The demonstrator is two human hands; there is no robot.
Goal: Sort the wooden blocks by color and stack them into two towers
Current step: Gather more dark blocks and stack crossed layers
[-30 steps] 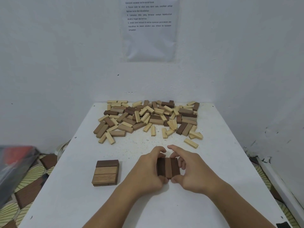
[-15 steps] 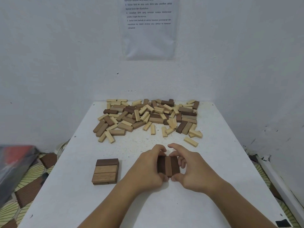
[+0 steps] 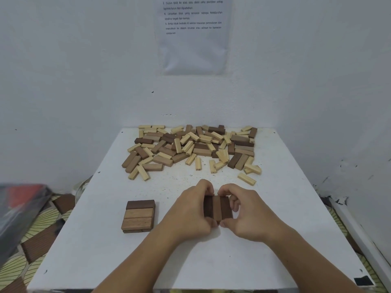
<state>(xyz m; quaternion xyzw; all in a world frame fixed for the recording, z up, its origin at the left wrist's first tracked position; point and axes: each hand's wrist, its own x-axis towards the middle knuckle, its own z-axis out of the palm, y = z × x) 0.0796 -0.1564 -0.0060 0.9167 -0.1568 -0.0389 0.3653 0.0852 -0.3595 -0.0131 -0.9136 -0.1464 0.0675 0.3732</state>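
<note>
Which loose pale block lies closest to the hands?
The lone pale block at the pile's near right edge, lying apart from the others, just beyond the right hand.

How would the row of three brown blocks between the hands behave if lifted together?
The row of three brown blocks looks like separate pieces, so it probably splits unless the left hand and right hand squeeze inward. Flat-faced, stiff wood: unlikely to roll.

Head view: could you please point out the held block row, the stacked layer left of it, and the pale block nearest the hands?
held block row (image 3: 217,208), head view, top of its middle block.
stacked layer (image 3: 138,213), head view, top of its middle block.
nearest pale block (image 3: 246,179), head view, middle of its top face.
</note>
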